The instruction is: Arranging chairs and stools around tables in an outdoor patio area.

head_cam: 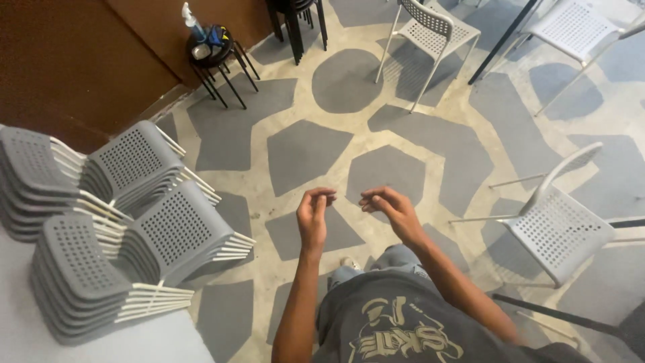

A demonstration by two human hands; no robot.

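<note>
Both hands hung empty in front of the person's chest, above the patterned floor of grey, irregular patches set in pale joints. The left hand had its fingers curled loosely inward, tips drawn near the thumb, pinching nothing. The right hand was bent at the wrist, its fingers likewise curled and close together, with nothing between them. The two hands were near each other but did not touch.

The stacked grey chairs served as the landmark. They lay to the left of the left hand, well apart from it, tipped on their sides in two nested piles. Their seats and backs were grey plastic pierced with rows of small round holes, and their thin white metal legs stuck out in bundles toward the hands. Neither hand touched them.

Beyond the stack, farther from the person, a small black stool stood against a brown wall, carrying a spray bottle. Across the floor from the stack, to the right of the right hand, a white perforated chair stood on its own legs; another white chair stood farther off.
</note>
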